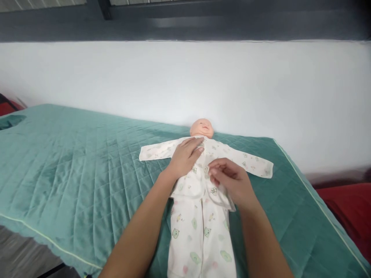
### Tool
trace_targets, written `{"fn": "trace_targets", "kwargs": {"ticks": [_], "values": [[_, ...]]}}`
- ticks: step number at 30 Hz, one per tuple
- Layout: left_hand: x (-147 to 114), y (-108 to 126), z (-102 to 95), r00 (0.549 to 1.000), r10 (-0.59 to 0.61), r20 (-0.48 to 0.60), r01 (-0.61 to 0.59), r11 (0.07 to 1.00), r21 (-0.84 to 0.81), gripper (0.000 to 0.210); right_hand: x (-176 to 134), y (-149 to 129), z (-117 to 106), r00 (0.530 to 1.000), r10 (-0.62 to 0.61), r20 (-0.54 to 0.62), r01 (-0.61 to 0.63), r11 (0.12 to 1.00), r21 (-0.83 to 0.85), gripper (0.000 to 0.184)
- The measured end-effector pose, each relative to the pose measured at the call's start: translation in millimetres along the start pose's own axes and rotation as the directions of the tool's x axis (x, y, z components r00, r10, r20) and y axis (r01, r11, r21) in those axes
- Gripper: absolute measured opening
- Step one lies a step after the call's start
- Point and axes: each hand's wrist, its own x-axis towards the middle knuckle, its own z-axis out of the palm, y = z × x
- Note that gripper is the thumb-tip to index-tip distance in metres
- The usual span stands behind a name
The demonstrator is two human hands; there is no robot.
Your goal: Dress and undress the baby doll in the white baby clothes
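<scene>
A baby doll (pixel 202 128) lies on its back with its head toward the wall. It wears a white long-sleeved baby shirt (pixel 188 184) with small printed animals; both sleeves stretch out sideways. Below it are white baby pants (pixel 199 239) with green and pink prints. My left hand (pixel 187 154) rests flat on the chest of the shirt, fingers extended toward the collar. Over the right front of the shirt, my right hand (pixel 230 177) has its fingers curled in toward the thumb near the middle seam. Whether cloth is between those fingertips is hidden.
A green quilted cover (pixel 87 173) with light piping spreads under the doll. Behind it stands a white wall (pixel 174 77) with a dark grey beam (pixel 185 23) above. Red objects (pixel 348 208) show past the right edge, and grey floor (pixel 23 251) at lower left.
</scene>
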Motion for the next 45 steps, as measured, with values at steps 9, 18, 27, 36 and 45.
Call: {"fn": "trace_targets", "kwargs": {"ticks": [9, 18, 27, 36, 45], "values": [[-1.8, 0.8, -4.4, 0.999, -0.03, 0.014, 0.029, 1.0, 0.011, 0.045, 51.0, 26.5, 2.5, 0.951, -0.219, -0.218, 0.163, 0.955, -0.248, 0.042], [-2.8, -2.0, -1.3, 1.0, -0.026, 0.01, 0.026, 0.999, -0.039, 0.041, 60.9, 22.7, 2.7, 0.977, -0.198, -0.073, 0.156, 0.911, -0.381, 0.047], [-5.6, -11.5, -2.8, 0.998, -0.043, 0.047, 0.054, 0.965, -0.258, 0.039, 60.8, 35.1, -2.6, 0.979, -0.185, -0.086, 0.147, 0.931, -0.335, 0.047], [-18.0, -9.7, -0.1, 0.993, -0.114, 0.035, 0.12, 0.946, -0.303, 0.042, 52.5, 31.0, -3.4, 0.983, -0.18, -0.031, 0.157, 0.922, -0.353, 0.059], [-88.6, 9.6, -0.3, 0.988, -0.145, 0.046, 0.151, 0.965, -0.215, 0.053, 15.0, 38.0, 4.4, 0.982, -0.184, -0.048, 0.145, 0.89, -0.433, 0.068]]}}
